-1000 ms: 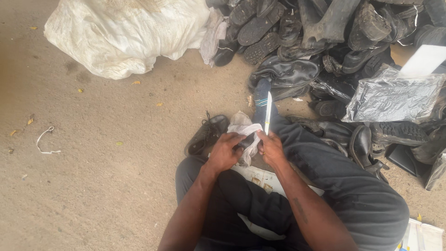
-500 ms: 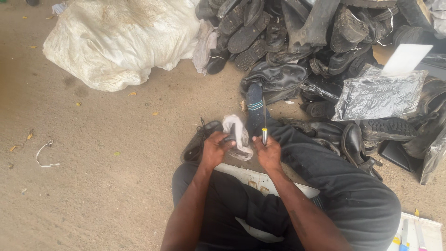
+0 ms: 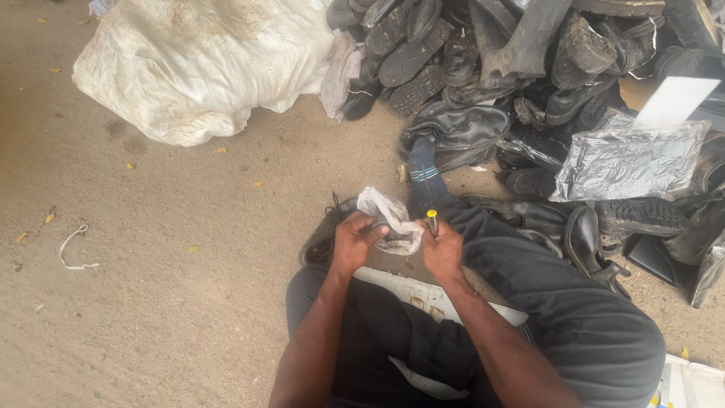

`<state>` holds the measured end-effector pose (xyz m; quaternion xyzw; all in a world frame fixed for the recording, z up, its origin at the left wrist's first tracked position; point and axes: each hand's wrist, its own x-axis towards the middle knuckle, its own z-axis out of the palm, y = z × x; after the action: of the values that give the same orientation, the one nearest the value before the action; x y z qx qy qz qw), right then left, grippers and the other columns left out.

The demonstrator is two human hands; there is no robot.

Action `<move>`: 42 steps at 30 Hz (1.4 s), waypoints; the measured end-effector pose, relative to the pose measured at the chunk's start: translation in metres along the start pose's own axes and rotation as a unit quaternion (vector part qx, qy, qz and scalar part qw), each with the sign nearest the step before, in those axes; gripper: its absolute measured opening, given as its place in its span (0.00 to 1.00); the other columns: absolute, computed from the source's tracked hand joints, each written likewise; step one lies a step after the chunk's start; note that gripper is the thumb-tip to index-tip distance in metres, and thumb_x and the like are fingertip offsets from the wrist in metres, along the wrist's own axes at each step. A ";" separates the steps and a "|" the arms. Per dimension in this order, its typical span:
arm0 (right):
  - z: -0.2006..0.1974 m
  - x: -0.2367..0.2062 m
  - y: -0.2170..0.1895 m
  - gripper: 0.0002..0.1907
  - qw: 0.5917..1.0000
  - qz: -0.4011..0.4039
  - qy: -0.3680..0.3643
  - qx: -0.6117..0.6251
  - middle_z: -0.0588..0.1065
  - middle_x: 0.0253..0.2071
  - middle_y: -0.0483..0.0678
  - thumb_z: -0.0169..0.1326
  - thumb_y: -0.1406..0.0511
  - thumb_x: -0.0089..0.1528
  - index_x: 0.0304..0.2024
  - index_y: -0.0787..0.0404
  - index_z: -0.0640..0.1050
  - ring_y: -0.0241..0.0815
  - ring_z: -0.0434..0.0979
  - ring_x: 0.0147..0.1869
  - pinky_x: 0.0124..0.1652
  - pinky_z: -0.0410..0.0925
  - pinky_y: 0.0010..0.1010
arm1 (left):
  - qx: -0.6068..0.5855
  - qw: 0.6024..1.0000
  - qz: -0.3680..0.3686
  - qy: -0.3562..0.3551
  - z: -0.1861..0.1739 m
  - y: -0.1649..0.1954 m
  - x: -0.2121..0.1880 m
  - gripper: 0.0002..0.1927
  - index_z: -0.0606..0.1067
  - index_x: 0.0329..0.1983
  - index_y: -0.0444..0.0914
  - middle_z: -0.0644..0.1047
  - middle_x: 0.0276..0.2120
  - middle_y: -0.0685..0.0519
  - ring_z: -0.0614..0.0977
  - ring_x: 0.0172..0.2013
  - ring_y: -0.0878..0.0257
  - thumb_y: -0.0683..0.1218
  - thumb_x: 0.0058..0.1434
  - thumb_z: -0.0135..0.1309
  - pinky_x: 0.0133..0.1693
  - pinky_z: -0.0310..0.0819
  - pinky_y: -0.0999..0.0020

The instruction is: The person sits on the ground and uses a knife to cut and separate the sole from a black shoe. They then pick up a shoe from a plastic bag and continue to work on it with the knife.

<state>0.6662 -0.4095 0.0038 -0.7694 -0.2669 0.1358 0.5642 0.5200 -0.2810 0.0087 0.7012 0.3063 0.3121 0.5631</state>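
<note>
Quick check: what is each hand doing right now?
Left hand: closed on the crumpled clear plastic bag.
Right hand: closed on a small yellow-tipped tool, also touching the bag.

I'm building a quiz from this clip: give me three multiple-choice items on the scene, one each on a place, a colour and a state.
1. Where is the big white sack?
A upper left on the ground
B on the lap
C lower right

2. What colour is the pile of boots?
A red
B black
C white

3. What is the left hand doing?
A resting open on the ground
B gripping a crumpled plastic bag
C holding a boot

Answers: 1 A, it lies on the dirt upper left; 2 B, all look black; 3 B, its fingers close on the bag beside the right hand.
</note>
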 end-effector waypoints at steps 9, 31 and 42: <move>-0.029 0.056 0.017 0.14 0.973 0.092 0.208 0.038 0.72 0.26 0.45 0.61 0.65 0.67 0.34 0.69 0.73 0.36 0.68 0.27 0.29 0.63 0.35 | -0.157 0.974 -0.129 0.103 -0.037 -0.021 0.010 0.09 0.83 0.38 0.34 0.82 0.35 0.54 0.82 0.36 0.63 0.45 0.60 0.62 0.42 0.78 0.67; 0.016 0.043 -0.026 0.14 0.987 0.019 -0.160 -0.003 0.81 0.32 0.51 0.63 0.59 0.64 0.40 0.65 0.82 0.39 0.78 0.34 0.36 0.72 0.36 | -0.134 0.986 -0.050 -0.085 -0.029 -0.014 0.012 0.09 0.82 0.35 0.33 0.74 0.32 0.57 0.75 0.36 0.68 0.45 0.61 0.64 0.40 0.68 0.71; -0.013 0.055 0.011 0.11 0.927 -0.062 -0.088 -0.359 0.79 0.38 0.66 0.56 0.61 0.65 0.38 0.64 0.76 0.70 0.79 0.42 0.44 0.71 0.56 | -0.236 0.971 -0.028 0.003 -0.030 -0.032 0.016 0.09 0.82 0.40 0.30 0.81 0.50 0.52 0.80 0.52 0.63 0.42 0.64 0.59 0.56 0.69 0.71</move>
<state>0.7210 -0.3916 0.0025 -0.8874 -0.3935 0.0635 0.2318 0.5038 -0.2447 -0.0160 0.5387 0.2450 0.3623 0.7201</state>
